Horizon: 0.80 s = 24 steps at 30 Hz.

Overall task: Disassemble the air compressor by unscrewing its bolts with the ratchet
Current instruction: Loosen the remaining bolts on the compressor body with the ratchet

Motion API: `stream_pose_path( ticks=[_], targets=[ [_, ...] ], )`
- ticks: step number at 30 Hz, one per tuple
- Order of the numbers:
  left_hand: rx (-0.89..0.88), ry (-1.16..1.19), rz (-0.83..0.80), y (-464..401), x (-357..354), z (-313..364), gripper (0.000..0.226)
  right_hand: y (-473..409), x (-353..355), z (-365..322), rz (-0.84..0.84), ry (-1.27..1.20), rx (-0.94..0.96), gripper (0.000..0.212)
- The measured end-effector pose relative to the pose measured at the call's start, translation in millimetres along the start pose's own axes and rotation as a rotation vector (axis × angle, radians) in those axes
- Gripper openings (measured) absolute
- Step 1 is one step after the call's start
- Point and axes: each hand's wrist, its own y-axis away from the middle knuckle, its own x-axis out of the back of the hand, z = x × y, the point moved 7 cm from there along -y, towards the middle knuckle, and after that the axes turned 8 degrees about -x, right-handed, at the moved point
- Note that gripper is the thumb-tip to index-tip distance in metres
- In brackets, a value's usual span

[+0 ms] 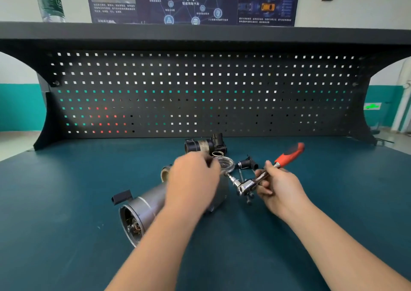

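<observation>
Fingers, right: those of the right hand (pixel 277 185) curl round the chrome shank of the ratchet (pixel 264 176), near its head; the orange grip sticks out beyond them, up and away to the right.
Fingers, left: the left hand (pixel 193 179) lies over the air compressor (pixel 144 206); they look curled on its far end, though motion blur hides exactly what they pinch.
Compressor: it rests on the green table (pixel 66 201), directly under the left fingers, its long axis running from the open near-left end up toward the ratchet head.
Key relation: the ratchet's extension and socket point left from the right fingers, reaching the compressor's far end just beside the left fingertips; the bolt itself is hidden.
Nearer hand: the left holds the body, the right is free to swing the handle.
Beyond the fingers: a black cylindrical part (pixel 200 146), a metal ring (pixel 225 162) and a small black fitting (pixel 245 163) lie on the table.
</observation>
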Motion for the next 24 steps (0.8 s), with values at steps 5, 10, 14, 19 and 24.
stream_pose_path(
  ticks=[5,10,14,19,24],
  targets=[
    [-0.033,-0.534,-0.655,1,-20,-41,0.093,7,-7,-8,-0.042,0.093,0.097,0.022],
    [-0.081,-0.567,-0.645,4,-19,-42,0.091,15,-9,-15,0.005,0.304,0.199,0.022],
    [-0.087,-0.537,-0.663,19,-7,-40,0.088,30,-9,-20,0.038,0.479,0.317,0.022],
    [-0.075,-0.575,-0.654,49,21,-41,0.088,57,-23,-15,-0.062,0.577,0.498,0.023],
    [-0.323,-0.244,0.055,73,53,24,0.022,95,-42,-11,-0.207,0.837,0.873,0.016]
  ],
)
